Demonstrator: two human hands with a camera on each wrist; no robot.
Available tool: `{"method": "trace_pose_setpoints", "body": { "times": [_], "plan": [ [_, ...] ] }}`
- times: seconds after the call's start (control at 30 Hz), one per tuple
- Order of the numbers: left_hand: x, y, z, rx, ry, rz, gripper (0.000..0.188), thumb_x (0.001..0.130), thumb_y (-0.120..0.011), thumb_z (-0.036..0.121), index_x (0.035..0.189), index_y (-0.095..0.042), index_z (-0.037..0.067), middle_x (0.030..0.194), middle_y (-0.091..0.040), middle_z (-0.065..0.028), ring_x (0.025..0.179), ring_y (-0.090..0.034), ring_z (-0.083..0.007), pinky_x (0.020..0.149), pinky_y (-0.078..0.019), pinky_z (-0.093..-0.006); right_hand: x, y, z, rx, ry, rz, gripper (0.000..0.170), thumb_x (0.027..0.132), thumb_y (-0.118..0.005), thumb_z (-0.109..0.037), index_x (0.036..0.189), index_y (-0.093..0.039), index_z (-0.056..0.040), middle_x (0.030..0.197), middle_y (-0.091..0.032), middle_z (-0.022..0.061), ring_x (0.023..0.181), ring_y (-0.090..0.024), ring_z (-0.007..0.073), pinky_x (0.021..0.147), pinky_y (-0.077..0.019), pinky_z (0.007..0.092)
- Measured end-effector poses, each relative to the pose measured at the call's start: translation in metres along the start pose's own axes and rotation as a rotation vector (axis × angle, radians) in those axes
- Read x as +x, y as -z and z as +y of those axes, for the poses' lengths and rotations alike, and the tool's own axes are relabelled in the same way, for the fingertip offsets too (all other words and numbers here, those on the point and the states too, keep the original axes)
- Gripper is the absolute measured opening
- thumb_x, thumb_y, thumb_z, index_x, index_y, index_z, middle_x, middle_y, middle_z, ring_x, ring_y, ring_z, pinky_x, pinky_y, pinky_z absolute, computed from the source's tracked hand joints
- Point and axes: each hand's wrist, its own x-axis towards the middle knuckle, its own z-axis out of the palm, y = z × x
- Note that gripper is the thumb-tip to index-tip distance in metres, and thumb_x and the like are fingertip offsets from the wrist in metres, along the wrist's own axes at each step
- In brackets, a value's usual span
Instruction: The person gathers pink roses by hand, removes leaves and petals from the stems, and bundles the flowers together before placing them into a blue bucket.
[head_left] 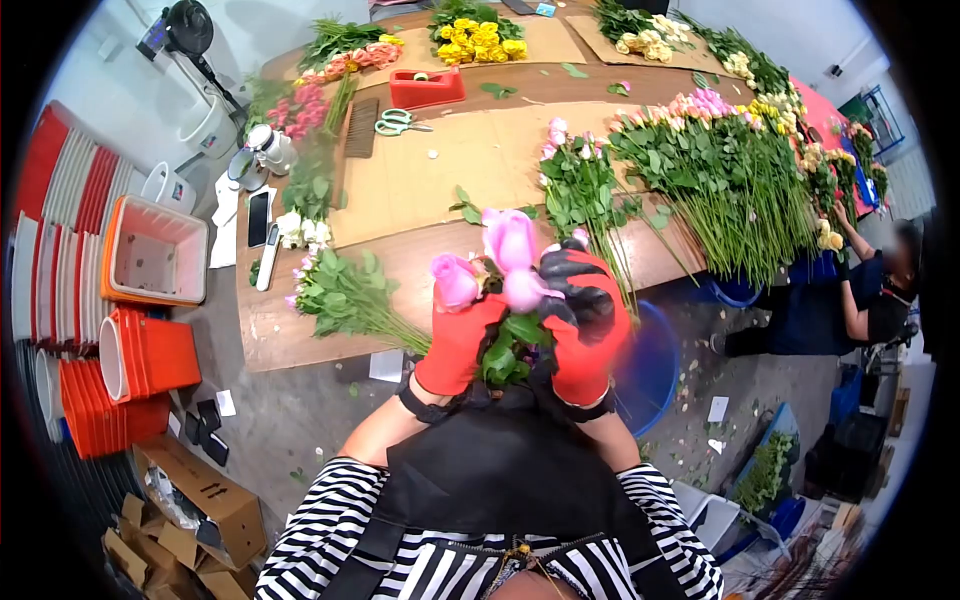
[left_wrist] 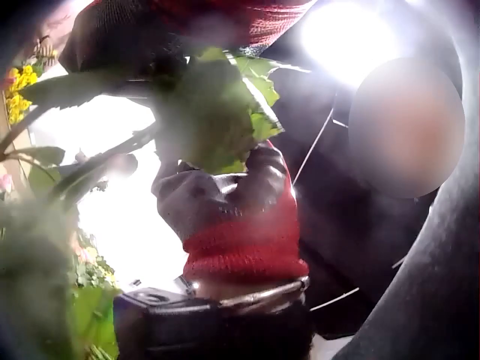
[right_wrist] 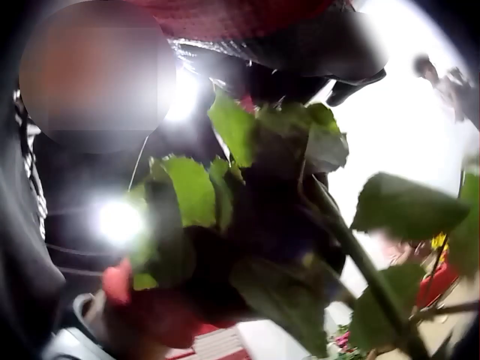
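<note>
Both hands wear red gloves with dark fingers. In the head view the left hand (head_left: 462, 335) grips a small bunch of roses below a pink bloom (head_left: 456, 282). The right hand (head_left: 588, 325) has its fingers curled beside a tall pink rose (head_left: 510, 240) and pinches a pink petal (head_left: 525, 290). Green leaves (head_left: 512, 350) hang between the two hands, close to the black apron. The left wrist view shows blurred leaves (left_wrist: 210, 112) between two gloved parts; the right wrist view shows leaves (right_wrist: 191, 191) and a thick stem (right_wrist: 360, 259). Fingertips under the blooms are hidden.
On the table (head_left: 280, 340) lie rose bundles (head_left: 700, 170), scissors (head_left: 400, 122), a red tape dispenser (head_left: 428, 88), cardboard (head_left: 460, 150) and a phone (head_left: 259, 218). A blue bucket (head_left: 650, 365) stands right of the hands. Another person (head_left: 850, 300) works at the right.
</note>
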Motion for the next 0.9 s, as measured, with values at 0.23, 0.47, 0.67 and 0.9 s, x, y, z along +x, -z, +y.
{"method": "trace_pose_setpoints", "body": {
  "times": [0.23,0.47,0.67,0.9],
  "plan": [
    [0.021,0.028,0.002,0.194,0.008,-0.302,0.034,0.085,-0.060,0.001,0.119,-0.060,-0.001,0.106,-0.066,-0.0081,0.091,-0.063,-0.0158,0.081,-0.0521,-0.0311,0.016,0.031,0.002,0.140,-0.009,-0.124,0.017,0.080,-0.063,-0.008,0.093,-0.066,0.0022,0.105,-0.065,0.0160,0.107,-0.059,0.0300,0.104,-0.0368,0.0425],
    [0.022,0.027,0.006,0.186,0.116,-0.490,0.042,0.088,-0.062,0.006,0.128,-0.053,0.002,0.113,-0.063,-0.0054,0.099,-0.061,-0.0152,0.088,-0.0497,-0.0311,0.041,0.007,-0.023,0.061,-0.162,-0.216,0.046,0.076,-0.062,0.009,0.121,-0.058,0.0011,0.125,-0.056,0.0141,0.119,-0.053,0.0250,0.102,-0.0398,0.0357],
    [0.022,0.018,0.011,0.172,0.113,-0.541,0.041,0.090,-0.061,0.008,0.129,-0.051,0.002,0.115,-0.061,-0.0049,0.102,-0.059,-0.0145,0.090,-0.0483,-0.0307,0.041,0.010,-0.004,0.142,-0.293,-0.125,0.020,0.080,-0.064,0.005,0.099,-0.066,0.0023,0.103,-0.064,0.0092,0.099,-0.060,0.0174,0.089,-0.0455,0.0292],
    [0.027,0.036,-0.003,0.367,0.089,-0.466,0.040,0.087,-0.064,0.007,0.126,-0.056,0.002,0.109,-0.062,-0.0015,0.096,-0.057,-0.0098,0.081,-0.0471,-0.0262,0.030,0.018,0.038,0.751,-0.670,0.009,0.008,0.093,-0.059,-0.010,0.099,-0.059,-0.0051,0.088,-0.062,0.0018,0.079,-0.055,0.0090,0.072,-0.0431,0.0225]
  ]
}}
